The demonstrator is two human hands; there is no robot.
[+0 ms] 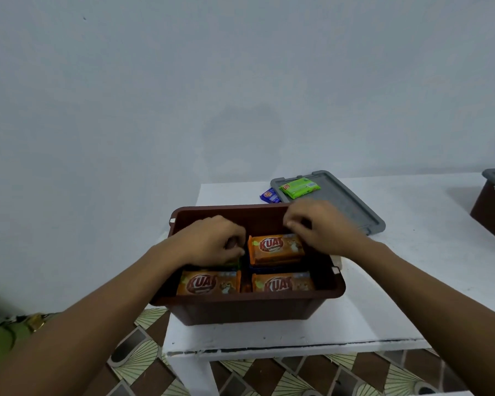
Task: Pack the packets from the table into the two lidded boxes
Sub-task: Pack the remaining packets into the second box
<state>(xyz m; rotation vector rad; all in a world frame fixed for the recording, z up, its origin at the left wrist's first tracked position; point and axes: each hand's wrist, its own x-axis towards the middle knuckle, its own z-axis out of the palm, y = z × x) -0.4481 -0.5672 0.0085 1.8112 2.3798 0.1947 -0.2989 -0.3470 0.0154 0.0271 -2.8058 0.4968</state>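
Arranging packets (276, 248) in brown box (240, 310): left hand (212, 241) and right hand (323, 227), fingers (295, 216) curled, hold indiscernible. Next move: fetch far green packet (299, 187) and blue packet (270, 195).

The box (240, 310) is coloured dark brown, and the orange packets (276, 248) are marked in red and white. A green packet (299, 187) is seen on the grey lid (355, 207), a blue packet (270, 195) beside it. The table (397, 267) is coloured white, the wall (240, 81) pale grey. The floor (143, 352) is tiled in brown and cream fans.
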